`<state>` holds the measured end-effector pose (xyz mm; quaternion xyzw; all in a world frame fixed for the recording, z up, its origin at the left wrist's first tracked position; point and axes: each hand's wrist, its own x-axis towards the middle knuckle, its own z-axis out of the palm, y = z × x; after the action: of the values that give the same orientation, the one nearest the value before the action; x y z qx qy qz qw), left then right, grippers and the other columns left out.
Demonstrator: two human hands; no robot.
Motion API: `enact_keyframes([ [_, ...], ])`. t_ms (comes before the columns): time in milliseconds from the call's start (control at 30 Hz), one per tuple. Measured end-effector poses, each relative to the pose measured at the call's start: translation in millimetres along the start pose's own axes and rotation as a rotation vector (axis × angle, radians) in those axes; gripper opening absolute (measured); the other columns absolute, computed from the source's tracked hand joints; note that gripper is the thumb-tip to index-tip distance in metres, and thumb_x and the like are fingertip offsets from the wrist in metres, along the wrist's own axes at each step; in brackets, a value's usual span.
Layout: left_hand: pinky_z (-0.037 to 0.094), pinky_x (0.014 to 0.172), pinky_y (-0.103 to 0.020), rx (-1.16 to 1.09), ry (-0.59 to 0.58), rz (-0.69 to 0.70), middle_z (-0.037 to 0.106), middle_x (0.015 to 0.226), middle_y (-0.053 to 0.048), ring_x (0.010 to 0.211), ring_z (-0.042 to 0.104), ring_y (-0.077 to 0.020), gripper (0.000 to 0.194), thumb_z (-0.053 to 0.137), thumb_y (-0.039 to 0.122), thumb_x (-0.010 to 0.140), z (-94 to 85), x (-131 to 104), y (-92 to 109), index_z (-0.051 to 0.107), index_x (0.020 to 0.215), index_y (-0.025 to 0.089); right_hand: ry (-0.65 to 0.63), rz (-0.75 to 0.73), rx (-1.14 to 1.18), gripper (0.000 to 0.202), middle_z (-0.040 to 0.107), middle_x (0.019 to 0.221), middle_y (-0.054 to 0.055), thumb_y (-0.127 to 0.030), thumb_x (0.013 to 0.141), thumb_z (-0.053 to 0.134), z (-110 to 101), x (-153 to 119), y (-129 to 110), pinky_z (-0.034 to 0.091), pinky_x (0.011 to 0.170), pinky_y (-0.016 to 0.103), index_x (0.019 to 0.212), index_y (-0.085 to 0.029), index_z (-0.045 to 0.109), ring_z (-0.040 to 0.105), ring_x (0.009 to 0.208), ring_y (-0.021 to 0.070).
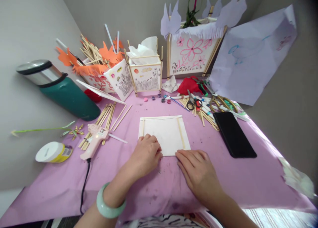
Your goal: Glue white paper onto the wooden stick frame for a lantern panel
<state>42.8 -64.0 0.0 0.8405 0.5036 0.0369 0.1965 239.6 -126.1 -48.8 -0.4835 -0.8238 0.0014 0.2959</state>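
Observation:
A white paper sheet [162, 133] lies flat on the purple-covered table, with a thin wooden stick [180, 132] along its right side and another stick [143, 126] along its left. A narrow strip is folded over at its far edge. My left hand [148, 153], fingers curled, grips the near edge left of the middle and covers the near left corner. At the near right corner, my right hand [196, 166] has its fingers together on the edge, thumb close by. The left wrist wears a pale green bangle [110, 201].
To the left are a pink glue gun [95, 138], wooden sticks [106, 117], a white-lidded jar [53, 152] and a leaning teal bottle [67, 95]. A phone [235, 135], scissors [193, 102] and pens lie right. Decorated paper lanterns [146, 77] stand behind.

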Motion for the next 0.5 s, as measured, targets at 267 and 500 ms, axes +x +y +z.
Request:
enact_keyframes([
  [267, 0.038, 0.079, -0.039, 0.037, 0.009, 0.031, 0.062, 0.087, -0.006, 0.089, 0.051, -0.0220, 0.014, 0.055, 0.018, 0.081, 1.4, 0, -2, 0.068, 0.078, 0.018, -0.055, -0.041, 0.055, 0.022, 0.066, 0.106, 0.009, -0.015, 0.093, 0.044, -2, 17, -14, 0.036, 0.083, 0.039, 0.105, -0.014, 0.063, 0.055, 0.092, 0.0221],
  [500, 0.041, 0.078, -0.039, 0.049, 0.002, 0.048, 0.063, 0.087, -0.006, 0.088, 0.053, -0.0227, 0.013, 0.057, 0.019, 0.081, 1.1, 5, -4, 0.068, 0.074, 0.018, -0.060, -0.056, 0.086, 0.024, 0.065, 0.097, 0.009, -0.014, 0.093, 0.044, 19, 17, -19, 0.041, 0.078, 0.036, 0.109, -0.014, 0.062, 0.053, 0.089, 0.0210],
])
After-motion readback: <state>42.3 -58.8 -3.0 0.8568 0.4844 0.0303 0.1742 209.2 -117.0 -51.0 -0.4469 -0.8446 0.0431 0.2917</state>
